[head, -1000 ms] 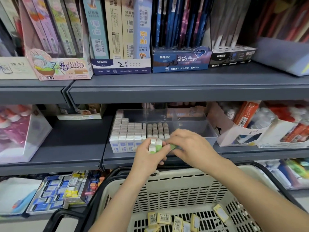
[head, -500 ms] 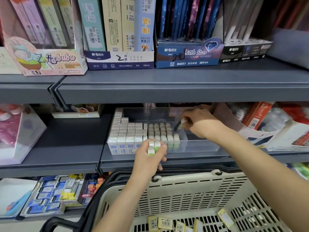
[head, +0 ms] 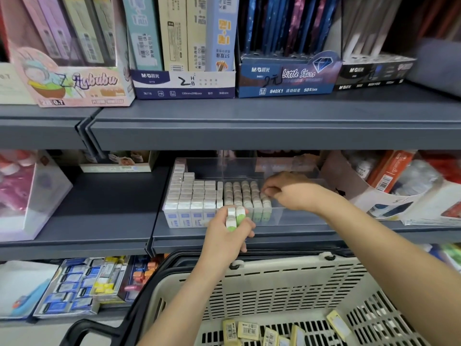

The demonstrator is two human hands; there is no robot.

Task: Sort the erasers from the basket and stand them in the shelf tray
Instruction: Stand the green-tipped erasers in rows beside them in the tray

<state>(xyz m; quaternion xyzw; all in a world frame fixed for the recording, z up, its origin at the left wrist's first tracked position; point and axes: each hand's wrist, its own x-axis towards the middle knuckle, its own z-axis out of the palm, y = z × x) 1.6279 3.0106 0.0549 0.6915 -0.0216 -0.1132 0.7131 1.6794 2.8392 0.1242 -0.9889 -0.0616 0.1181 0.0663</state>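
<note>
Erasers in white and blue sleeves (head: 189, 203) are standing in tight rows at the left end of the clear tray (head: 299, 217), which is sitting on the middle shelf (head: 112, 208). Just in front of the tray, the left hand (head: 225, 237) is gripping two green-and-white erasers (head: 235, 217) upright, its fingers curling round them. Behind it, more green erasers (head: 240, 196) are standing in rows in the tray, beside the white ones. The right hand (head: 291, 193) is reaching into the tray, and its bent fingertips are touching the end eraser (head: 266, 200) at the right edge of these rows; I cannot tell if they are pinching it. Below, yellow erasers (head: 249, 330) are lying flat in the beige basket (head: 274, 278).
</note>
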